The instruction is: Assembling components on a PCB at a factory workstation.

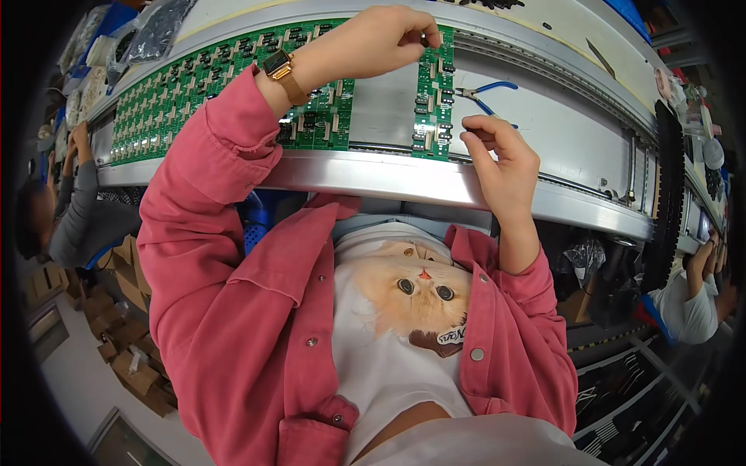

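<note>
A narrow green circuit board strip point(432, 101) lies across the rails of the metal track, with small black and pale parts on it. Over its far end, my left hand point(392, 39) is closed in a pinch; a small black component point(424, 42) shows at the fingertips. To the right of the strip's near end, my right hand point(507, 159) is raised with curled fingers, thumb and forefinger close together. Whatever it may hold is too small to make out. Blue-handled pliers point(489, 92) lie right of the strip, just beyond my right hand.
A large group of populated green circuit boards point(183, 101) fills the track's left part. The metal rail point(373, 172) runs along the near edge. Tweezers point(601, 58) and loose black parts point(497, 3) lie on the far ledge. Plastic bags point(159, 31) sit far left. Other people work at both sides.
</note>
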Tool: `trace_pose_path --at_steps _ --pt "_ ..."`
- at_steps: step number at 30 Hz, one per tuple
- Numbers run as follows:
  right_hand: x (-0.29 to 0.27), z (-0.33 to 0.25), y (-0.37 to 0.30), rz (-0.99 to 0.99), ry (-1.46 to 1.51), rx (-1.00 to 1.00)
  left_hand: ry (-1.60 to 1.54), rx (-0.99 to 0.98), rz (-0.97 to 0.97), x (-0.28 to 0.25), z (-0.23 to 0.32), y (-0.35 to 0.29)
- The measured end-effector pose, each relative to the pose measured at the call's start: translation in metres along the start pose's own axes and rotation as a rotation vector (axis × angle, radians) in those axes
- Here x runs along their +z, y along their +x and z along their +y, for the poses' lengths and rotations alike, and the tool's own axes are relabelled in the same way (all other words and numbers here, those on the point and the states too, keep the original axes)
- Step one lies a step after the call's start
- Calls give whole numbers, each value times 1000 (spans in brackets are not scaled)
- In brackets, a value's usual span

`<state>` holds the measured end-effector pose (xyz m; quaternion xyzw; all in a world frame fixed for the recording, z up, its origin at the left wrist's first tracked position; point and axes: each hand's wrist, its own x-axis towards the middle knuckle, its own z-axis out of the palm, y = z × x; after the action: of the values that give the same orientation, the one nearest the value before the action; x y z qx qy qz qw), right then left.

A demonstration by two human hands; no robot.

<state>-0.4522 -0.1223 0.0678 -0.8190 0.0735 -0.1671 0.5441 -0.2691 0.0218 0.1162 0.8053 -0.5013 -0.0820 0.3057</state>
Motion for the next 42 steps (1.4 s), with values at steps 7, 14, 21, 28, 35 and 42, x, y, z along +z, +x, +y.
trace_pose_path --at_steps 7,14,21,28,35,42 --pt "-1 5 1 -9 -14 -151 65 -28 30 17 -10 -6" --pt "-2 6 0 -15 2 -151 157 -17 36 23 -13 -7" --pt "-1 5 -1 -2 1 -153 182 -29 114 21 -11 -9" --pt "-4 5 -3 102 -95 -193 469 -122 -254 19 5 -15" --pt "-19 -1 -4 217 -237 -217 440 -73 -344 30 4 -13" --pt "-17 9 -7 288 -360 -184 386 -93 -495 39 -9 3"
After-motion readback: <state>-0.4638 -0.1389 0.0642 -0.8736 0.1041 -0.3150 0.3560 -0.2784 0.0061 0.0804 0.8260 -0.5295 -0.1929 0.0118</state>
